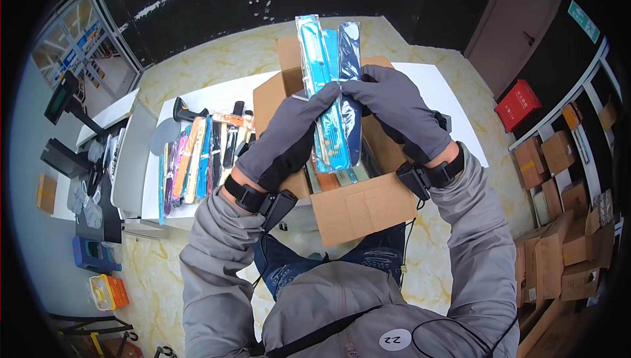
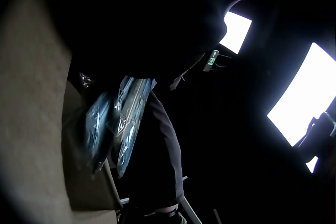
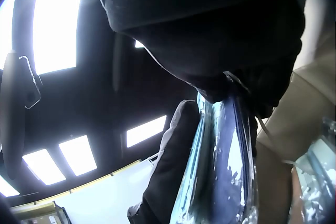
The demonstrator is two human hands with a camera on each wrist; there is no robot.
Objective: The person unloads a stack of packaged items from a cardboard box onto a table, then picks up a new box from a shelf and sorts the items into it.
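Observation:
In the head view, both gloved hands hold up a bundle of long, flat, plastic-wrapped packs, light blue [image 1: 332,141] and navy [image 1: 350,43]. My left hand [image 1: 289,125] grips it from the left side, with its thumb across the front. From the right, my right hand [image 1: 394,105] grips the navy side, and the fingertips of both hands meet at the middle. A thin white tie [image 1: 338,82] shows there, and the right wrist view has a pale strip [image 3: 268,129] trailing by the fingers. Beneath the bundle stands an open cardboard box [image 1: 365,210] with more wrapped packs inside.
A white table [image 1: 447,105] carries the box. On its left lie several rows of wrapped packs [image 1: 197,154] in many colours, beside a black handheld scanner [image 1: 187,110]. Cardboard boxes [image 1: 559,253] fill the shelving at the right, near a red bin [image 1: 518,105].

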